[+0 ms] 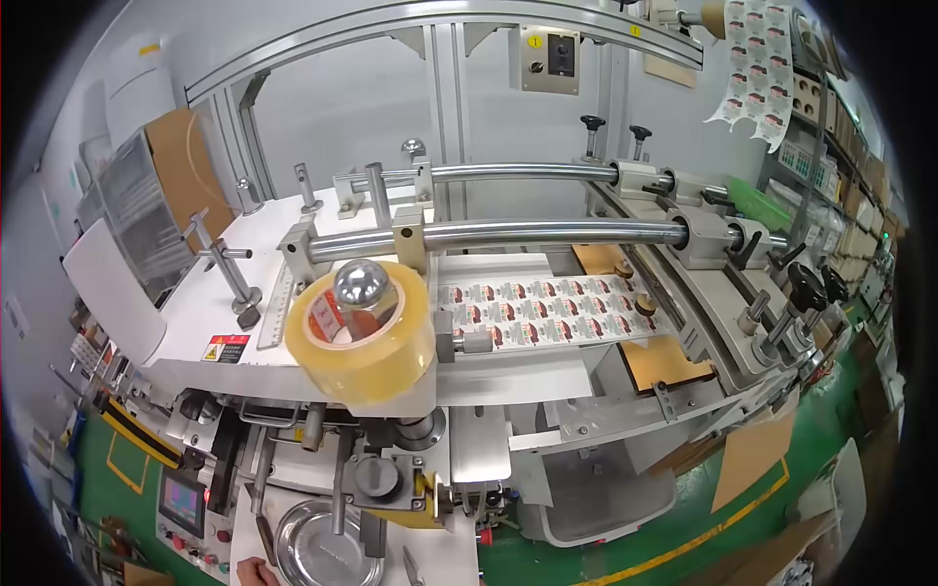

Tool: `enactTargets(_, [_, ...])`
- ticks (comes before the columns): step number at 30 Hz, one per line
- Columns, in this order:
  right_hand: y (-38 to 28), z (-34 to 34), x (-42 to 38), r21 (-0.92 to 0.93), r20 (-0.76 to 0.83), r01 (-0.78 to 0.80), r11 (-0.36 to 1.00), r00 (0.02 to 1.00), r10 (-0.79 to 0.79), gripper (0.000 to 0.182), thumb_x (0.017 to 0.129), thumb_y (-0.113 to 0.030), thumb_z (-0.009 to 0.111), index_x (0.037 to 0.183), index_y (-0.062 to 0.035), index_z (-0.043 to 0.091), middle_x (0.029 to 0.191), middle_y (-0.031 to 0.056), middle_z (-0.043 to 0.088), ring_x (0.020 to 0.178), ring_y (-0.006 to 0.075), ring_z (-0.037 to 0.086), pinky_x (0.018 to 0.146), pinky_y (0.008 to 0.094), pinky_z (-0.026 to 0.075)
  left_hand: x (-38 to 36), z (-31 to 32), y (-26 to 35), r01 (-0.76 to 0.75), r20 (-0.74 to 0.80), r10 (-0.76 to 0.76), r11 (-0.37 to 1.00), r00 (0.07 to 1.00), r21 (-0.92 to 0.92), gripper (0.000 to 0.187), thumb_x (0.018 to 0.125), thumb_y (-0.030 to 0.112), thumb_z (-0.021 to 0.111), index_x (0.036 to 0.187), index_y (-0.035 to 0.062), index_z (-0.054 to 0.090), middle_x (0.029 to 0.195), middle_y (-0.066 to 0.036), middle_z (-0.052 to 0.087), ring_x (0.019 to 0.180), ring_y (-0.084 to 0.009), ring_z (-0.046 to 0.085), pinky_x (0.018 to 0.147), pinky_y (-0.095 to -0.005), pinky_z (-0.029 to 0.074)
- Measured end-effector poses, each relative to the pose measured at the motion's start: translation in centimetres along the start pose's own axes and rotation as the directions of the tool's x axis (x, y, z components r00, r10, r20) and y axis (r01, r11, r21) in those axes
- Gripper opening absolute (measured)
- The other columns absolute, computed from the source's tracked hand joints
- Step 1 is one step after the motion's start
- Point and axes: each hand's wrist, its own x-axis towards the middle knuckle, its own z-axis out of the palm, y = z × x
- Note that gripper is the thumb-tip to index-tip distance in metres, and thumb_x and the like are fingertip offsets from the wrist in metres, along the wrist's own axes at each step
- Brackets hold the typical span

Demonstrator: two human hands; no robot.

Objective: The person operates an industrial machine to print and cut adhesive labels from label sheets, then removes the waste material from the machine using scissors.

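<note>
A small part of my left hand [256,573] shows at the bottom edge, at the near side of a white board [445,557]. Most of its fingers are cut off, so its grip is hidden. Just to its right lies a round, shiny metal dish [327,557]. A thin dark tool [265,535] rests between the hand and the dish. Right of the dish is a pointed metal tool [412,566], partly out of frame. My right hand does not show. Above, a wide roll of clear yellowish tape [362,376] sits on a spindle with a round metal knob [362,285].
A printed label strip [547,313] runs flat across the machine under steel rollers [547,232]. A control panel [183,503] with a screen and buttons stands at lower left. A grey plastic bin [606,503] is below the machine. More label web [757,68] hangs at upper right.
</note>
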Motion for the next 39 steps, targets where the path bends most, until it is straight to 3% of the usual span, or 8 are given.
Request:
enactTargets(3, [0.2, 0.1, -0.4, 0.0, -0.005, 0.013, 1.0, 1.0, -0.013, 0.041, 0.088, -0.02, 0.056, 0.121, 0.0024, 0.047, 0.114, 0.0248, 0.052, 0.104, 0.0379, 0.05, 0.087, 0.0433, 0.043, 0.5, 0.9, -1.9, 0.057, 0.164, -0.074, 0.993, 0.984, 0.105, 0.025, 0.09, 0.017, 0.045, 0.099, -0.0016, 0.058, 0.095, -0.021, 0.056, 0.089, -0.0349, 0.052, 0.08, -0.0416, 0.042])
enactTargets(6, [0.3, 0.4, -0.9, -0.001, -0.011, 0.035, 0.999, 0.999, -0.035, 0.04, 0.089, -0.02, 0.056, 0.12, 0.0031, 0.048, 0.114, 0.0249, 0.053, 0.104, 0.0379, 0.051, 0.087, 0.0433, 0.043, -0.1, 1.7, -1.9, -0.189, -0.214, 0.187, 0.982, 0.959, 0.008, 0.022, 0.089, 0.021, 0.05, 0.092, 0.0023, 0.06, 0.086, -0.02, 0.056, 0.08, -0.0327, 0.052, 0.075, -0.0454, 0.041])
enactTargets(9, [0.4, 0.2, -1.3, -0.001, -0.024, 0.06, 0.998, 0.998, -0.06, 0.039, 0.089, -0.02, 0.055, 0.119, 0.0038, 0.049, 0.113, 0.025, 0.053, 0.103, 0.0379, 0.051, 0.087, 0.0433, 0.043, 0.3, 3.4, -4.0, -0.294, -0.35, 0.245, 0.951, 0.904, -0.094, 0.015, 0.071, -0.006, 0.049, 0.083, 0.0014, 0.053, 0.079, -0.015, 0.05, 0.077, -0.0327, 0.049, 0.07, -0.0404, 0.04])
enactTargets(24, [-3.3, -1.0, -3.5, -0.1, -0.178, 0.175, 0.979, 0.965, -0.191, 0.037, 0.089, -0.02, 0.055, 0.114, 0.0071, 0.053, 0.109, 0.0255, 0.056, 0.101, 0.0377, 0.053, 0.087, 0.0434, 0.043, -0.1, 1.0, -6.0, -0.294, -0.318, 0.218, 0.931, 0.923, -0.215, 0.013, 0.075, 0.006, 0.059, 0.088, 0.0064, 0.06, 0.082, -0.012, 0.059, 0.076, -0.0317, 0.054, 0.069, -0.0421, 0.042])
enactTargets(27, [-6.3, 0.2, -5.8, -0.234, -0.212, 0.293, 0.927, 0.915, -0.343, 0.037, 0.089, -0.02, 0.055, 0.113, 0.0078, 0.054, 0.109, 0.0255, 0.056, 0.1, 0.0377, 0.053, 0.087, 0.0434, 0.044, -0.4, 0.0, -7.9, -0.357, -0.255, 0.263, 0.804, 0.93, -0.474, 0.017, 0.079, 0.009, 0.059, 0.095, 0.0058, 0.062, 0.085, -0.012, 0.06, 0.079, -0.0304, 0.056, 0.072, -0.0389, 0.043])
enactTargets(28, [-6.2, 0.4, -6.0, -0.602, -0.151, 0.473, 0.643, 0.723, -0.674, 0.034, 0.091, -0.018, 0.052, 0.114, 0.007, 0.053, 0.11, 0.023, 0.057, 0.099, 0.0321, 0.054, 0.082, 0.0378, 0.046, -0.8, -0.3, -8.8, -0.301, -0.157, 0.258, 0.753, 0.953, -0.586, 0.02, 0.082, 0.011, 0.058, 0.101, 0.0043, 0.061, 0.091, -0.012, 0.06, 0.085, -0.029, 0.057, 0.076, -0.0364, 0.045])
enactTargets(31, [-8.4, 5.5, -9.7, -0.163, -0.239, 0.585, 0.795, 0.758, -0.607, 0.032, 0.092, -0.016, 0.051, 0.115, 0.0055, 0.053, 0.109, 0.0187, 0.058, 0.098, 0.0275, 0.054, 0.082, 0.0348, 0.044, -2.6, -2.6, -12.3, -0.231, -0.021, 0.316, 0.647, 0.949, -0.726, 0.02, 0.086, 0.013, 0.055, 0.103, 0.0029, 0.06, 0.095, -0.013, 0.059, 0.087, -0.0276, 0.057, 0.079, -0.0339, 0.046])
enactTargets(39, [-12.1, 20.2, -22.8, -0.083, 0.34, 0.578, 0.812, 0.782, -0.522, 0.026, 0.09, -0.023, 0.055, 0.108, -0.0044, 0.06, 0.095, 0.0142, 0.061, 0.085, 0.0271, 0.057, 0.075, 0.0359, 0.045, 0.1, -8.8, -26.7, -0.173, -0.078, 0.171, 0.661, 0.982, -0.73, 0.019, 0.083, 0.01, 0.056, 0.1, 0.0027, 0.06, 0.091, -0.013, 0.061, 0.087, -0.0284, 0.059, 0.076, -0.0342, 0.047])
